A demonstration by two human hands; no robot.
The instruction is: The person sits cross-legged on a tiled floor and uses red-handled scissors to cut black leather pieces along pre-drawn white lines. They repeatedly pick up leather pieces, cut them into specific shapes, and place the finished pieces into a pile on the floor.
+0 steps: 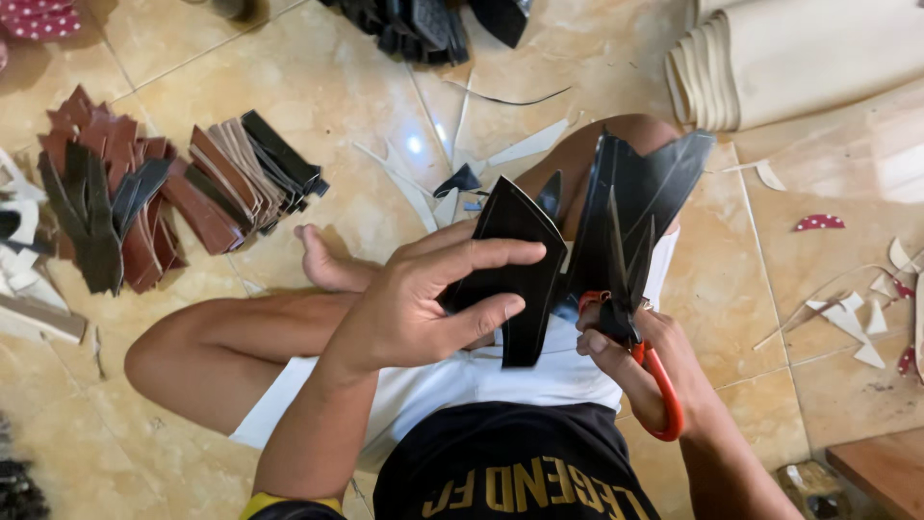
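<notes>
My left hand [423, 299] grips a black sheet of leather-like material [515, 260] with thumb below and fingers over its front. The sheet spreads up to the right into a wider black part [654, 183]. My right hand [640, 361] holds scissors with red handles [664, 395]; the dark blades [626, 270] point upward and are parted against the black material. I sit on the tiled floor with legs crossed beneath the work.
A fanned pile of brown and black cut pieces [154, 193] lies on the floor at left. Black pieces [423, 24] are stacked at the top. Rolled cream sheets [799, 58] lie top right. White offcuts [857, 323] are scattered at right, and a wooden edge [885, 472] sits bottom right.
</notes>
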